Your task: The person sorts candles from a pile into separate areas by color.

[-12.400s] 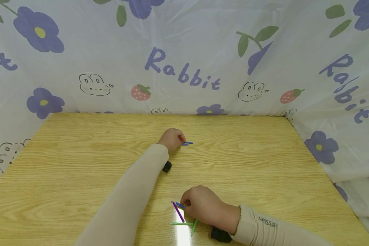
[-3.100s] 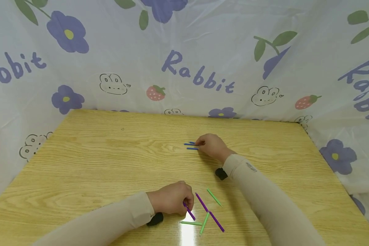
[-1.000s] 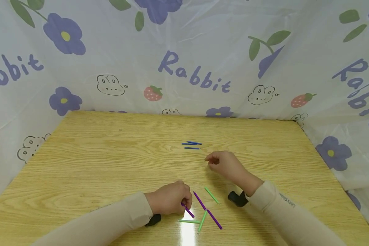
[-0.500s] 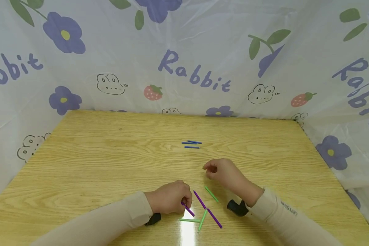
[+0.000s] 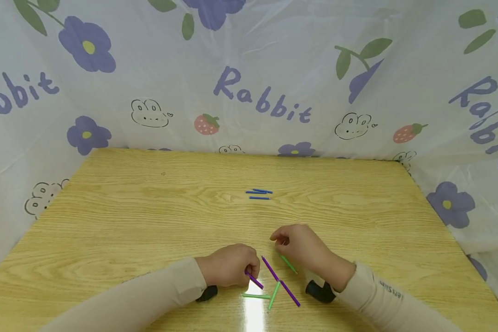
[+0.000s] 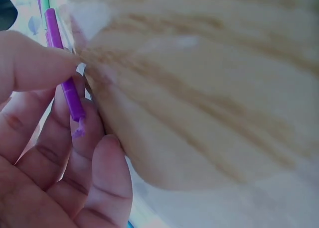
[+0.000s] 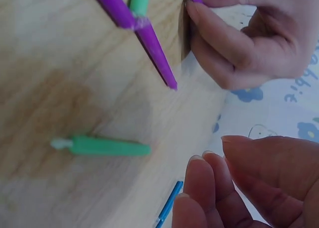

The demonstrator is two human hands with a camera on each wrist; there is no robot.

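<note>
My left hand (image 5: 231, 264) pinches a thin purple candle (image 6: 72, 96) between thumb and fingers, low over the table. My right hand (image 5: 304, 246) holds nothing; its fingers curve loosely just above and behind a loose green candle (image 5: 289, 264), whose pale wick shows in the right wrist view. Between the hands lie two purple candles, one slanting (image 5: 269, 268) and one nearer me (image 5: 291, 295), almost end to end. A green candle (image 5: 273, 299) meets them near their joint, and another green candle (image 5: 255, 296) lies crosswise with its end close to that one.
Farther back on the wooden table (image 5: 170, 207) lie several blue candles (image 5: 259, 198), close together and roughly parallel. A curtain (image 5: 249, 55) printed with flowers and rabbits hangs behind the table. Black wrist cameras (image 5: 320, 291) sit under both wrists.
My right hand has left the blue candles after setting one there, and has come back toward me to the green candle. The left hand has stayed in place with its purple candle.
</note>
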